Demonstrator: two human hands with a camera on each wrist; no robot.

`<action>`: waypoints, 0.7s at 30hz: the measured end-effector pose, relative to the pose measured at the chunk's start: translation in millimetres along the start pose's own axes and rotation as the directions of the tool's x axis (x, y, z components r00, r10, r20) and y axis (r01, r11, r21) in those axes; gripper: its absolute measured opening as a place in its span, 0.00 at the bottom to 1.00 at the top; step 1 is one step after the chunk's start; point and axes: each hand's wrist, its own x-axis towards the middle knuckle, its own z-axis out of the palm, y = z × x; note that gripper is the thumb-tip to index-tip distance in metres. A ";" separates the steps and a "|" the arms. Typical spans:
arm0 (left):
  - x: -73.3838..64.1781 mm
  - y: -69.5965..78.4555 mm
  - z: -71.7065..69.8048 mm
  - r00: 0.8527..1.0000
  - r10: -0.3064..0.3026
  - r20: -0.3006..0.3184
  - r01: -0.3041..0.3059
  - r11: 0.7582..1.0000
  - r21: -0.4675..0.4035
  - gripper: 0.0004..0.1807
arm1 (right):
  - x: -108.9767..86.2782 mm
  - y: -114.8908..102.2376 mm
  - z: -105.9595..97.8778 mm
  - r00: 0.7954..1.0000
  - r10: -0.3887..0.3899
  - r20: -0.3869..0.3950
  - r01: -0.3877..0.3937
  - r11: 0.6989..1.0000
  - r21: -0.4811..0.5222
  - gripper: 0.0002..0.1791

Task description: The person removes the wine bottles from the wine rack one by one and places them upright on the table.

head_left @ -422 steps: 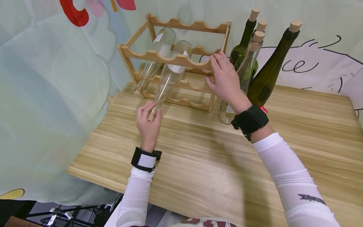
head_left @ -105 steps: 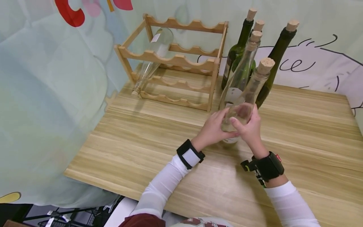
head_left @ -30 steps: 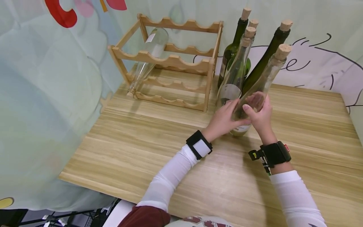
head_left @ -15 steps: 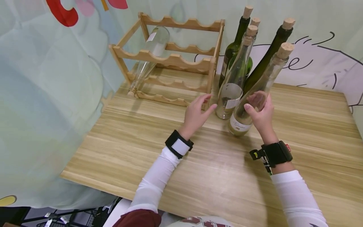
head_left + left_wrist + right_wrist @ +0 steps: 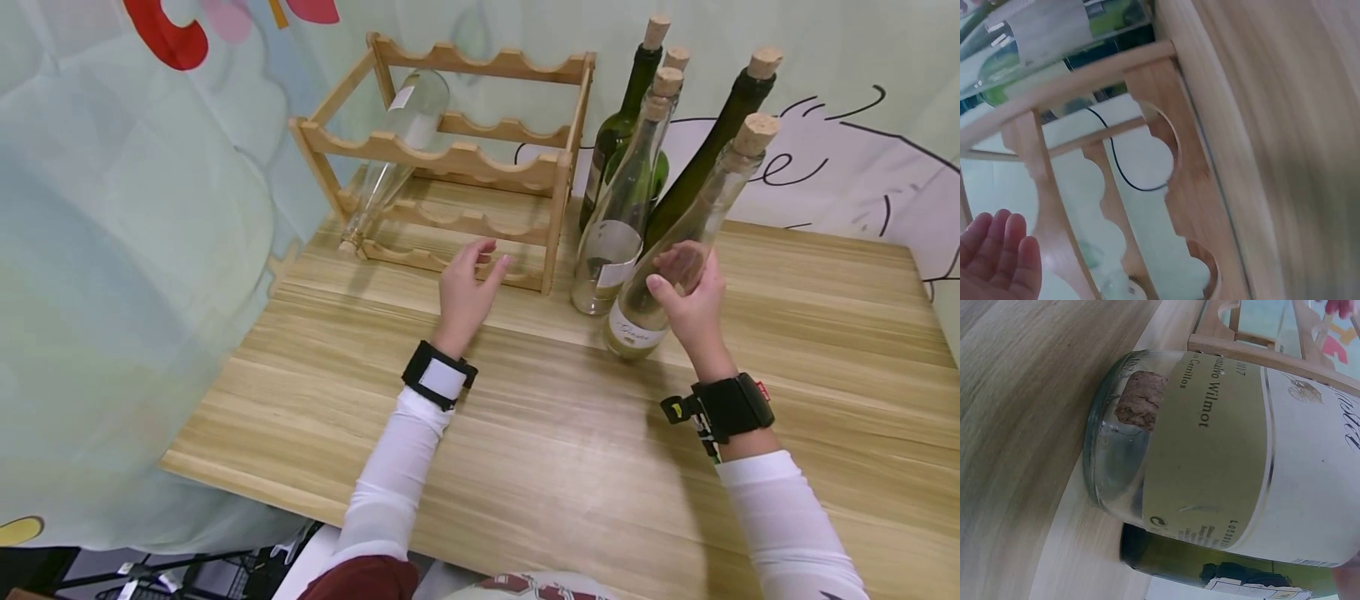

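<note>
My right hand (image 5: 697, 312) grips a corked clear glass wine bottle (image 5: 636, 321), upright at the front of the bottle group. Its label (image 5: 1210, 450) fills much of the right wrist view, and a piece of cork (image 5: 1141, 400) shows inside near the base. My left hand (image 5: 467, 296) holds nothing, its fingers loosely bent, in front of the wooden wine rack (image 5: 461, 157). The left wrist view shows those fingertips (image 5: 1000, 244) beside the rack's scalloped rails. Another clear bottle (image 5: 416, 117) lies neck-down at the rack's left end.
Behind the gripped bottle stand another corked clear bottle (image 5: 609, 250) and several green bottles, among them a tall one (image 5: 701, 158) at the right. A printed cloth (image 5: 187, 275) hangs along the table's left side and back. The wooden tabletop (image 5: 525, 450) extends toward me.
The second clear bottle has left the rack and now stands by the others. My left hand has let go of it and moved left to the rack's front; my right hand still grips it.
</note>
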 end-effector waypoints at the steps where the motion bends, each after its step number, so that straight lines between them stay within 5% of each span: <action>1: 0.5 -3.3 -2.0 1.000 -0.007 -0.016 0.007 1.000 0.001 0.19 | 0.1 -0.2 0.2 1.000 0.002 -0.001 -0.002 1.000 0.005 0.19; 11: 5.6 -33.8 -21.5 0.989 -0.100 -0.106 0.103 0.994 0.026 0.19 | -0.1 1.6 0.5 1.000 -0.005 -0.006 0.005 1.000 0.015 0.19; 21: 10.0 -49.1 -37.4 0.977 -0.165 -0.136 0.177 0.981 0.083 0.20 | 0.1 1.4 0.8 1.000 0.000 -0.009 0.000 1.000 0.003 0.19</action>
